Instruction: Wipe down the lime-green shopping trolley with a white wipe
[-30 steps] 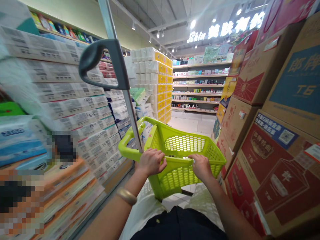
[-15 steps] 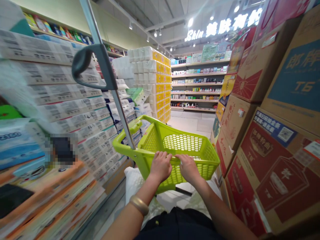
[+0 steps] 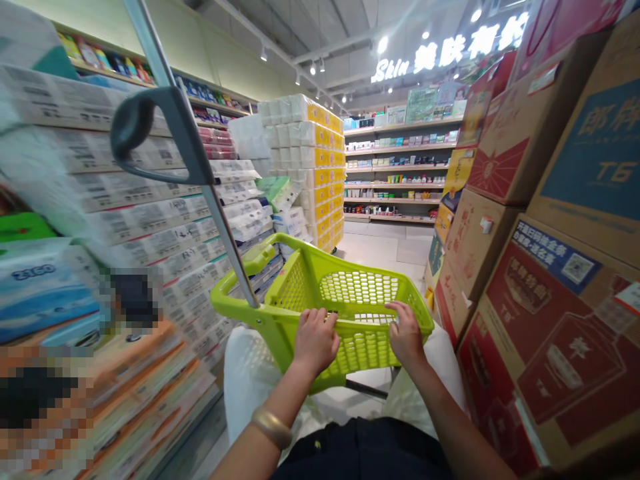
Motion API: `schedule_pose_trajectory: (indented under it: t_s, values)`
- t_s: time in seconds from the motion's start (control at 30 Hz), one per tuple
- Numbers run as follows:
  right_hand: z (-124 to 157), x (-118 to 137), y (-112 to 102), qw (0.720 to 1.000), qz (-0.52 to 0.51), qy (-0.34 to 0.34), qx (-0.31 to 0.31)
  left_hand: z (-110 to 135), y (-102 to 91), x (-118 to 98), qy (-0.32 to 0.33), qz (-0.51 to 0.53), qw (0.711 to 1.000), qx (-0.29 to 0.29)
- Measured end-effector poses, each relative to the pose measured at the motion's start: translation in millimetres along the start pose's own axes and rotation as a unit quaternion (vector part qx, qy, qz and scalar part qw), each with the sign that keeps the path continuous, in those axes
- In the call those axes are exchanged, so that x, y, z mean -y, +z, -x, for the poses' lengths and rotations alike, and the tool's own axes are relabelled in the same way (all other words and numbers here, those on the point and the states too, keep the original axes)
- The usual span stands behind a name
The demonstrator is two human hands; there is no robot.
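A lime-green plastic shopping basket (image 3: 360,293) sits low in front of me in a shop aisle. My left hand (image 3: 315,340) is closed over its near rim, left of centre. My right hand (image 3: 406,333) grips the same rim further right. A grey pull handle (image 3: 160,140) on a metal rod rises from the basket's left corner toward the upper left. A gold bangle (image 3: 273,427) is on my left wrist. The basket looks empty inside.
Stacked tissue and paper packs (image 3: 125,220) line the left side. Red and brown cartons (image 3: 540,267) are piled high on the right. A tower of yellow-wrapped rolls (image 3: 315,167) stands ahead left. Shelves of bottles (image 3: 395,180) close the aisle's far end.
The basket has shifted left and slightly nearer. My hands came together at the rim's middle, then spread apart again. The handle has swung further left.
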State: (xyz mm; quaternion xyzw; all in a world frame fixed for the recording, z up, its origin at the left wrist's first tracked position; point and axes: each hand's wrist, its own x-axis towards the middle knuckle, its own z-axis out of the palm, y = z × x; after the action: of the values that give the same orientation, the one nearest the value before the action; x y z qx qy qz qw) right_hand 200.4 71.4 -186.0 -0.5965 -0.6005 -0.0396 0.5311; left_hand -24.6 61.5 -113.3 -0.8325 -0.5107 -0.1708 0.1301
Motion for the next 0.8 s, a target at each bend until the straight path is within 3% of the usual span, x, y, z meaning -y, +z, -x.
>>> schedule_pose_trajectory:
  t_s: [0.27, 0.53, 0.8]
  values:
    - [19, 42, 19, 0.991, -0.062, -0.109, 0.056, 16, -0.2, -13, -0.012, -0.007, 1.0, -0.025]
    - [2, 9, -8, 0.999, 0.036, -0.013, -0.016, 25, 1.8, -24, -0.015, -0.012, 0.998, -0.055]
    - [16, 55, 18, 0.993, -0.016, -0.098, 0.071, 28, 4.3, -28, -0.007, -0.025, 0.997, -0.066]
